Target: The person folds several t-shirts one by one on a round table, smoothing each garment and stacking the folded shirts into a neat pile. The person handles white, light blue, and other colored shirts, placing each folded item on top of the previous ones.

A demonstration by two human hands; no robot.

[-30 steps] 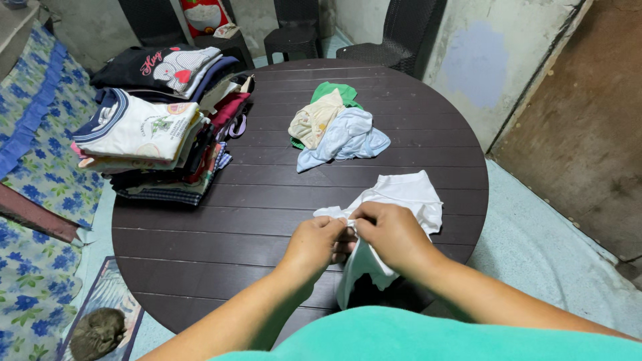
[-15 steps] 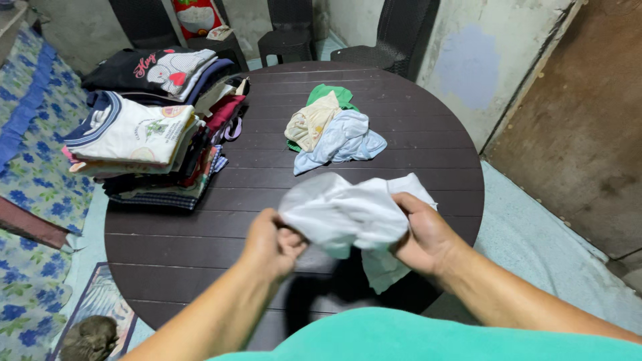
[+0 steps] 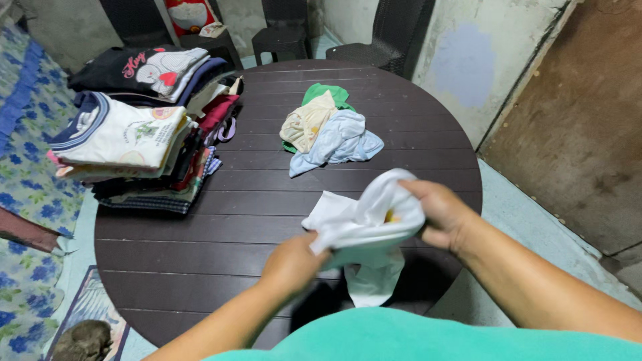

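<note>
A white garment [image 3: 364, 224] hangs bunched between both my hands above the near edge of a round dark table [image 3: 267, 200]. My left hand [image 3: 292, 262] grips its lower left part, and my right hand [image 3: 443, 212] holds its upper right part, with fabric draped over the fingers. A loose end of the garment dangles toward my green shirt. A small yellow spot shows inside the fold near my right hand.
Two tall stacks of folded clothes [image 3: 134, 134] fill the table's left side. A small heap of unfolded green, cream and light blue clothes [image 3: 329, 127] lies at the far middle. Dark chairs [image 3: 287, 30] stand behind. A patterned blue cloth [image 3: 27, 167] lies at the left, with a furry animal [image 3: 83, 341] lower left.
The garment went from being pinched low at the table edge to lifted and spread, and is now turned and bunched, my left hand lower and my right hand higher.
</note>
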